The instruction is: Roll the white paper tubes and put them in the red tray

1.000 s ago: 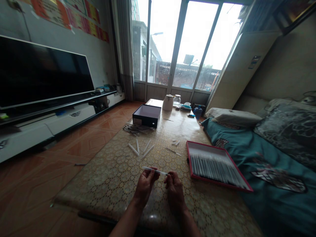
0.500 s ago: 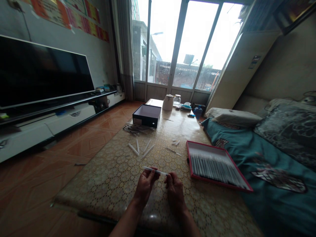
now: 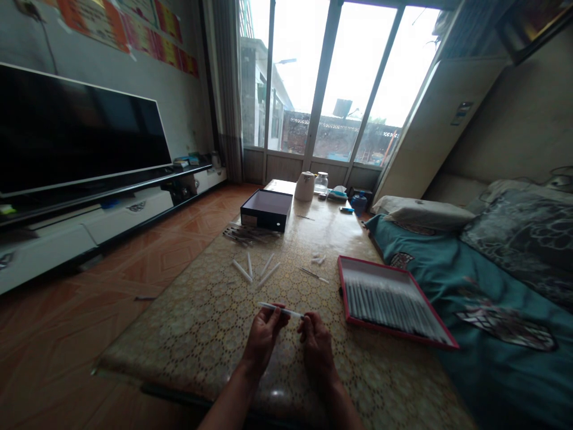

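A slim white pen (image 3: 292, 313) is held nearly level above the near part of the table (image 3: 188, 340). My left hand (image 3: 262, 334) pinches its left portion between thumb and fingers. At the other end, the closed fingers of my right hand (image 3: 317, 340) grip the tip, hiding it. Beyond my hands lie several white tubes (image 3: 242, 271), like pen barrels. To their right are a thin pen refill (image 3: 313, 274) and a few short white pieces (image 3: 319, 258), perhaps caps. A red-rimmed box (image 3: 403, 337) at right holds a row of many pens (image 3: 380, 304).
A dark open box (image 3: 263, 219) stands farther back, with a pile of thin dark sticks (image 3: 244, 234) before it. A kettle (image 3: 305, 186), a glass jar (image 3: 321, 182) and a tissue pack (image 3: 338, 192) occupy the far end. A teal-covered sofa (image 3: 492, 286) borders the right side.
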A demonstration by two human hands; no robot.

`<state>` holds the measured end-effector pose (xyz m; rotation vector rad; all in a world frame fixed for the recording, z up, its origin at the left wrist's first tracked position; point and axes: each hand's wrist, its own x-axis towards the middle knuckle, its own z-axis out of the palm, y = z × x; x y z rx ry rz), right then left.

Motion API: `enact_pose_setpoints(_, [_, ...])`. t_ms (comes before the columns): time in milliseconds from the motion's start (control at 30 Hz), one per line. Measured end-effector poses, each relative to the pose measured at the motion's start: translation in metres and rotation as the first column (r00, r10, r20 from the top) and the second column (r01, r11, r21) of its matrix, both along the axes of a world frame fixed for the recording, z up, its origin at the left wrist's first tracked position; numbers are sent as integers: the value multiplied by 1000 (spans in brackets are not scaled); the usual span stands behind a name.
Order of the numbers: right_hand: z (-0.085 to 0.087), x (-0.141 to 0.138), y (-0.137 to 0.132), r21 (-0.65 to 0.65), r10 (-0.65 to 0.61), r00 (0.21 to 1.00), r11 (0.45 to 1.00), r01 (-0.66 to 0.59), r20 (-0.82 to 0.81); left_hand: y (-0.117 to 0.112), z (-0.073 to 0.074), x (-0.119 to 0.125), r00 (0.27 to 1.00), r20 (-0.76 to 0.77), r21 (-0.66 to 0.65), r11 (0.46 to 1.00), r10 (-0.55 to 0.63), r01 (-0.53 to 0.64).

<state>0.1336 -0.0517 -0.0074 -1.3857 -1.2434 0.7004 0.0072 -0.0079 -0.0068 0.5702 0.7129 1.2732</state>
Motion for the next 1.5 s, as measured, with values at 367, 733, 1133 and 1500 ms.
enact_pose_setpoints(367, [-7,2,1,1,-45,996,999,45,79,1,-6,1,999,-48,70,997,-18,22])
enact_pose_setpoints(733, [-10,7,4,14,-111,943,992,122,-314,1,-4,0,1000,-22,30,1000,-3,4])
enact_pose_setpoints(1133, [25,29,6,110,-50,997,993,45,50,-2,0,1,990,-144,112,994,4,12])
enact_pose_setpoints(1500, [-9,41,-2,75,-94,869,995,66,487,7,5,3,973,-232,-18,1000,-11,7])
